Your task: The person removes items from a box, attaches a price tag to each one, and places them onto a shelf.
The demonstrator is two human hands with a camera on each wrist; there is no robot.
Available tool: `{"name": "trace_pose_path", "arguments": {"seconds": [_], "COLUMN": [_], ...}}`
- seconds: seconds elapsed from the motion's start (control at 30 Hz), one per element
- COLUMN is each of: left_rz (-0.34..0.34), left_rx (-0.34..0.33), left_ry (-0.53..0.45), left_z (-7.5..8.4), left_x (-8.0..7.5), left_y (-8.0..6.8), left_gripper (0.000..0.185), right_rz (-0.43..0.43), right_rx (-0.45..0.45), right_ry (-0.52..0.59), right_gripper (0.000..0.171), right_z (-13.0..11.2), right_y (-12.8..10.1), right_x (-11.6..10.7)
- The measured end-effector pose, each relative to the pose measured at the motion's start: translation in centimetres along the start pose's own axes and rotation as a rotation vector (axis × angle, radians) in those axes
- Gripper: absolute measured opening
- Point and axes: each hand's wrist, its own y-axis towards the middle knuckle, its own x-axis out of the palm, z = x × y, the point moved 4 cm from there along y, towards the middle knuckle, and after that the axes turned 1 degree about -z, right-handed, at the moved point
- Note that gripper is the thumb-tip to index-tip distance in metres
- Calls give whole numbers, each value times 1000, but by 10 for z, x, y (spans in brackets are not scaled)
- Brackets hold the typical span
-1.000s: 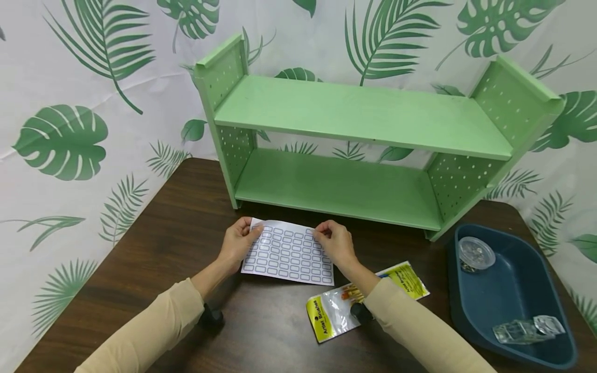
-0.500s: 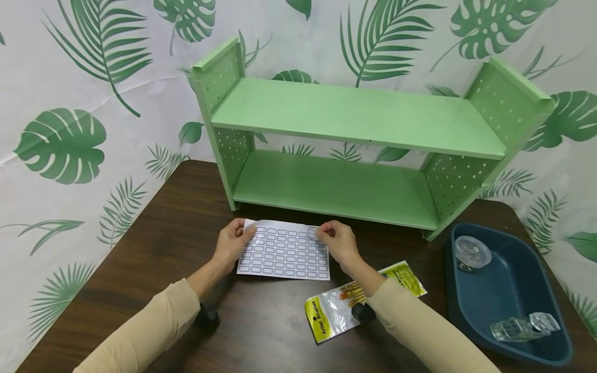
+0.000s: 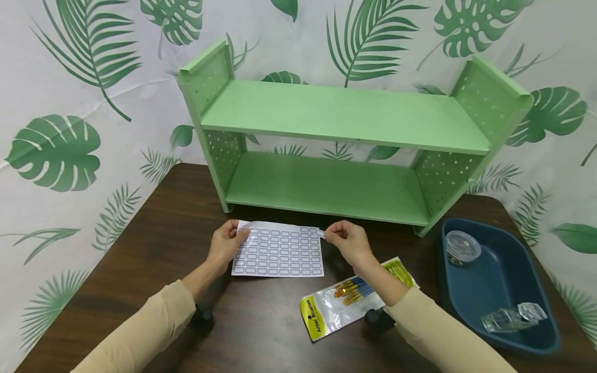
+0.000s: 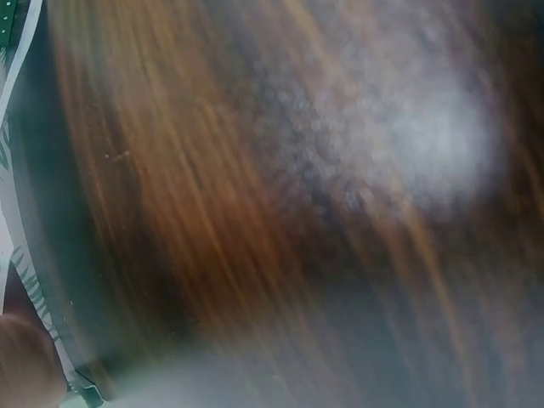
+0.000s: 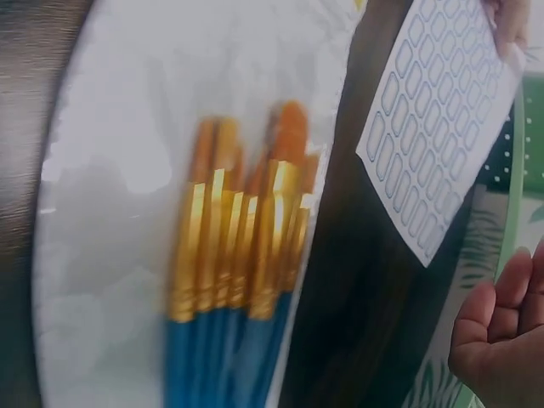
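Note:
A white sheet of blue-bordered labels (image 3: 279, 254) is held above the brown table. My left hand (image 3: 225, 242) grips its upper left corner between thumb and fingers. At the upper right corner my right hand (image 3: 347, 241) pinches a small white label (image 3: 320, 233), which reaches from the sheet's edge to the fingertips. Whether the label still touches the sheet I cannot tell. In the right wrist view the sheet (image 5: 429, 119) and my curled right fingers (image 5: 476, 314) show, but not the label. The left wrist view is mostly blurred tabletop.
A green two-tier shelf (image 3: 326, 181) stands behind the sheet. Beneath my right forearm lies a pack of artist brushes (image 3: 340, 311). On the right a blue bin (image 3: 499, 280) holds a round clear container (image 3: 463, 247) and a small glass bottle (image 3: 510, 318).
My right hand has moved right, off the sheet's corner, with a small label now visible between its fingertips. The sheet lies flatter, and the head view has shifted slightly.

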Motion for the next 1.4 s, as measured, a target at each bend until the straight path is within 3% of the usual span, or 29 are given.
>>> {"name": "trace_pose_path", "arguments": {"seconds": [0.3,0.7,0.97,1.07,1.17,1.4], "left_rz": [8,97,105,83,16,-308], "left_rx": [22,91,183,202,215,134], "left_ry": [54,377,436,402,331,144], "left_z": [1,3,12,17,23,28], "left_x": [3,-1,-1,11,34,108], "left_y": [0,-2,-9,-15,-26,-71], "left_gripper": [23,36,46,41,34,25], "right_rz": [-32,-94,-108,-118,-119,-159], "right_rx": [22,54,77,85,92,98], "right_ry": [-23,13,-33,-24,-32,-56], "right_gripper": [8,10,13,13,12,12], "right_z": [10,24,33,35,36,41], "right_y": [-22,-51,-59,-62,-65,-72], "right_x": [-23,-46,-59,-63,-67,-71]}}
